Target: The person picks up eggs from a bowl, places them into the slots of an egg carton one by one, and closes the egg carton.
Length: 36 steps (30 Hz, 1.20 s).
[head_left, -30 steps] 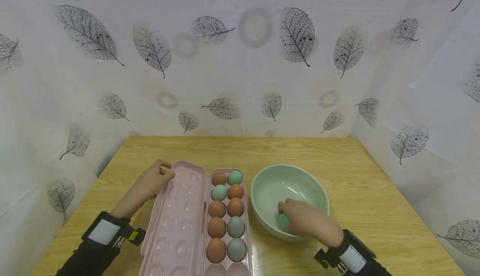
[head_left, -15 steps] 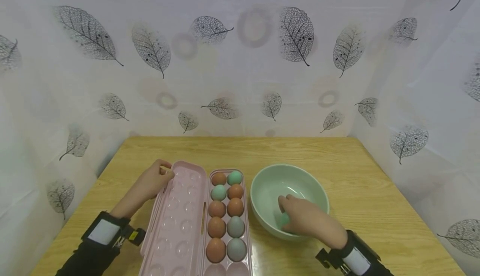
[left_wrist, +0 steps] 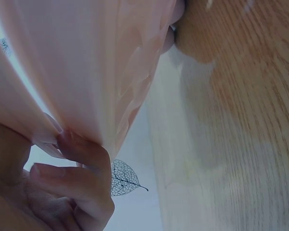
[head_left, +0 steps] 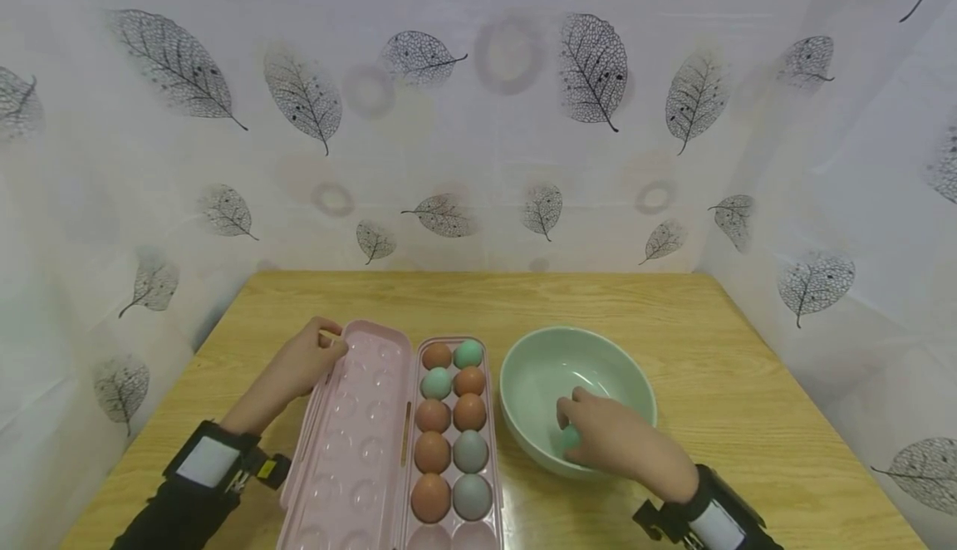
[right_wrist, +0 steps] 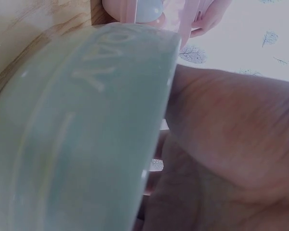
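Note:
A pink plastic egg box stands open at the middle left, its lid [head_left: 357,434] raised beside the egg tray [head_left: 496,429]. My left hand [head_left: 305,356] pinches the lid's far left corner between thumb and fingers. Brown eggs [head_left: 431,454] and green or bluish eggs [head_left: 471,452] sit in two columns of cups. To the right is a light green bowl [head_left: 531,371] with raised letters on its outside. My right hand [head_left: 616,438] reaches down into it, fingers curled round a green egg [head_left: 571,436], most of which the hand hides. In the right wrist view the bowl's wall covers the fingertips.
The box and bowl stand close side by side on a wooden table [head_left: 755,400]. At the tray's near end, bare cups [head_left: 429,538] show at the frame's bottom edge. A leaf-patterned curtain [head_left: 478,143] encloses the table's back and sides.
My right hand has shifted slightly right within the bowl, and the green egg with it. Less of the egg shows now. The left hand and the lid have stayed put.

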Each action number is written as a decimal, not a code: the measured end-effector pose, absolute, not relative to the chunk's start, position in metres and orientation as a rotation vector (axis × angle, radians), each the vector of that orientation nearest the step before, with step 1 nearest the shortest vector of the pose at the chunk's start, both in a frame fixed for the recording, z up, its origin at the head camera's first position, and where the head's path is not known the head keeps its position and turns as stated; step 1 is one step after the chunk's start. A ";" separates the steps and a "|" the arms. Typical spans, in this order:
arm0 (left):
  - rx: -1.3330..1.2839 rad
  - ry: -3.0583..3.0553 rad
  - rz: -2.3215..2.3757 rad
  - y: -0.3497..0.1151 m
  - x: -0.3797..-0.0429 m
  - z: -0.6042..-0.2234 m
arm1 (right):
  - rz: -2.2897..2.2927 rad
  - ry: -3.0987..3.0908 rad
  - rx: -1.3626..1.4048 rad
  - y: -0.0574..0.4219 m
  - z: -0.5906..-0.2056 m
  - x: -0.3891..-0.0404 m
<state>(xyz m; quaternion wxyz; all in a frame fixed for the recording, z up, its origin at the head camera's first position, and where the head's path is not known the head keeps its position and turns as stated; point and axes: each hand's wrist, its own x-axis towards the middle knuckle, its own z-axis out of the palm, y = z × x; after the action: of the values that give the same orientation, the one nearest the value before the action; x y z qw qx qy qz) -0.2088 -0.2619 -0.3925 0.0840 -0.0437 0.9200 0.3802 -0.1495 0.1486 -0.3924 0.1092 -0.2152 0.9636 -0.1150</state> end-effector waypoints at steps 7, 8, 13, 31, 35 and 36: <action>-0.130 2.750 1.139 -0.261 -0.210 -0.391 | -0.376 2.853 -0.660 0.149 -0.392 -0.151; -0.129 2.748 1.140 -0.261 -0.210 -0.391 | -0.379 2.858 -0.661 0.148 -0.391 -0.151; -0.133 2.746 1.138 -0.261 -0.210 -0.391 | -0.404 2.873 -0.655 0.147 -0.387 -0.153; -0.130 2.734 1.143 -0.262 -0.208 -0.391 | -0.432 2.927 -0.681 0.146 -0.361 -0.150; -0.130 2.733 1.149 -0.263 -0.208 -0.392 | -0.434 2.928 -0.687 0.145 -0.356 -0.147; -0.134 2.733 1.152 -0.263 -0.208 -0.392 | -0.436 2.928 -0.683 0.144 -0.354 -0.146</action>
<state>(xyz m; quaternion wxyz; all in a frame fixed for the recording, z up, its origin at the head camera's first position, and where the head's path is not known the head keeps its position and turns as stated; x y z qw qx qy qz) -0.2080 -0.2626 -0.3920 0.0864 -0.0450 0.9171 0.3867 -0.1460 0.1443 -0.3544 0.0517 -0.2245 0.9625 -0.1432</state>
